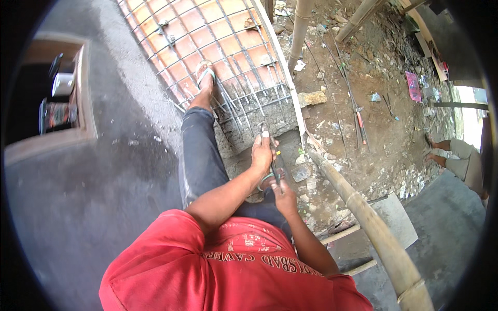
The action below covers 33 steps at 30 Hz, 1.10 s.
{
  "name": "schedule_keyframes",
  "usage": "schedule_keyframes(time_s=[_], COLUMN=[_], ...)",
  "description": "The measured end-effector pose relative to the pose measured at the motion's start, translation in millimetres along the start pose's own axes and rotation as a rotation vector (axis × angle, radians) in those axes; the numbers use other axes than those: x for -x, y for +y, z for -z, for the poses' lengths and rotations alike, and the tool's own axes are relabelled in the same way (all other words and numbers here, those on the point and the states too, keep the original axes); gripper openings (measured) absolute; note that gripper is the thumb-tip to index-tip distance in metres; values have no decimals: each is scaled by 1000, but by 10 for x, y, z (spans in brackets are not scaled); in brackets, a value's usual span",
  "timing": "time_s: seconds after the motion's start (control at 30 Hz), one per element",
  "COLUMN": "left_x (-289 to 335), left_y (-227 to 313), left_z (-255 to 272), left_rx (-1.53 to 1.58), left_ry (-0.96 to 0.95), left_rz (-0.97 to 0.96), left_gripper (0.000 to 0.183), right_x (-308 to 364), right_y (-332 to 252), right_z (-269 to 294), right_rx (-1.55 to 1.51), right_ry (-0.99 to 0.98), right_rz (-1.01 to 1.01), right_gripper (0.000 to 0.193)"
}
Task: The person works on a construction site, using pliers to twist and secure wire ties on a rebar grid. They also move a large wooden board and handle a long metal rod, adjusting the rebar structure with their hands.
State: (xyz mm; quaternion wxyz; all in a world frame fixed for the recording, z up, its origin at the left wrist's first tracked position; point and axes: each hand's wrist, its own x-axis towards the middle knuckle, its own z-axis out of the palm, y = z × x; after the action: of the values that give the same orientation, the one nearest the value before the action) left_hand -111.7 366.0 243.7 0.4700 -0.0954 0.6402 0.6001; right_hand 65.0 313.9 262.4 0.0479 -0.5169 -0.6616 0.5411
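Observation:
My left hand (263,154) is closed near the upper part of a slim dark metal tool (274,167); a small yellow mark shows on or beside it. Lower down, my right hand (285,200) is wrapped round the tool's near end. The tool's exact kind is too small to make out. Just beyond my hands, steel reinforcing bars (252,93) end over a strip of wet-looking grey concrete (239,136). The tied bars form a grid above orange-pink boards (179,32). One sandaled foot (205,75) rests on the grid, the other (273,177) on the concrete step below.
A thick bamboo pole (371,220) slants past my right side. More bamboo posts (301,26) stand at the far right edge. Loose rods (348,85) and rubble lie on the dirt (384,140). Another person's legs (456,158) show far right. A framed wall opening (85,98) is at left.

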Motion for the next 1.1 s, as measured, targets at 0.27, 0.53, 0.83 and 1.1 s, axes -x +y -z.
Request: schedule_keyframes(time_s=[0.27, 0.53, 0.83, 1.1], left_x=[908, 1686, 1879, 2296], left_y=[-20, 237, -221, -818], left_z=[476, 794, 1029, 1120], left_rx=[-560, -128, -121, -83], left_ry=[-12, -547, -969, -1225], left_rz=[-693, 151, 406, 736], left_gripper=[37, 27, 61, 58], right_x=[916, 1078, 1118, 1008], right_y=[-477, 251, -16, 964], right_z=[795, 1063, 1075, 657], right_rx=[-136, 275, -140, 105], right_ry=[-107, 0, -355, 553], right_rz=[202, 371, 121, 75], right_gripper=[36, 26, 18, 24])
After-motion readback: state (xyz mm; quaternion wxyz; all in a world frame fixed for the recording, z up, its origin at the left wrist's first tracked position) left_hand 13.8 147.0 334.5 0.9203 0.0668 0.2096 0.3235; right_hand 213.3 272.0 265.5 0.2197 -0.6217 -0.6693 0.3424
